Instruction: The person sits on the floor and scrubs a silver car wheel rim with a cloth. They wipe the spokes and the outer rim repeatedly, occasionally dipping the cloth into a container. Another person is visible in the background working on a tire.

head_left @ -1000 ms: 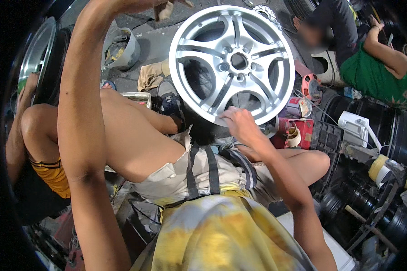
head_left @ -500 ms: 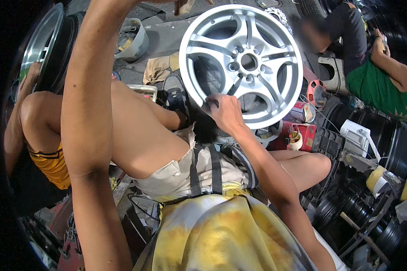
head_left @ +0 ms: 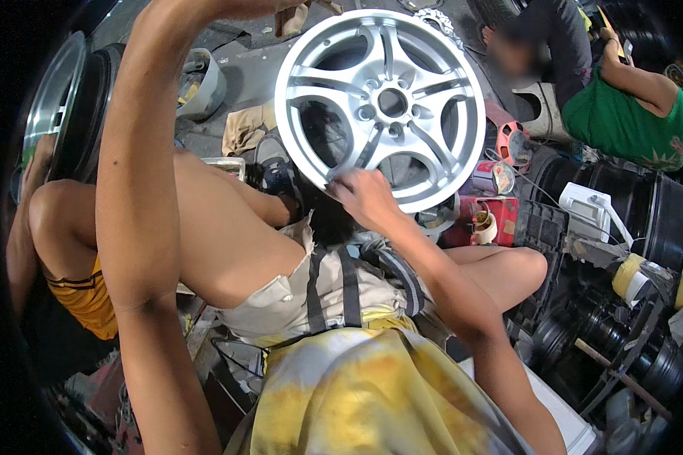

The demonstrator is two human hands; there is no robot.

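A silver alloy wheel rim (head_left: 474, 98), with paired spokes around a hub hole, lies tilted face up in front of my crossed legs. My right hand (head_left: 366, 199) is at its near-left edge, fingers bent and pressed together on a small dark piece (head_left: 332, 185) against the rim's lip. What the piece is, I cannot make out. My left arm reaches far forward, and my left hand (head_left: 300, 10) is at the top edge of the picture beside the wheel's far-left edge. Most of that hand is cut off, so its grip is hidden.
A grey bucket (head_left: 205, 85) and a tan cloth (head_left: 247, 129) lie left of the wheel. To the right are a paint can (head_left: 493, 177), a red container (head_left: 501, 216) and a white box-like device (head_left: 587, 208). Other people sit close by: a green shirt (head_left: 630, 117), yellow shorts (head_left: 83, 299).
The whole view has shifted, so the wheel and surroundings appear further left. My right hand still works along the wheel's near-left edge, slightly blurred by motion. My left arm stays stretched forward.
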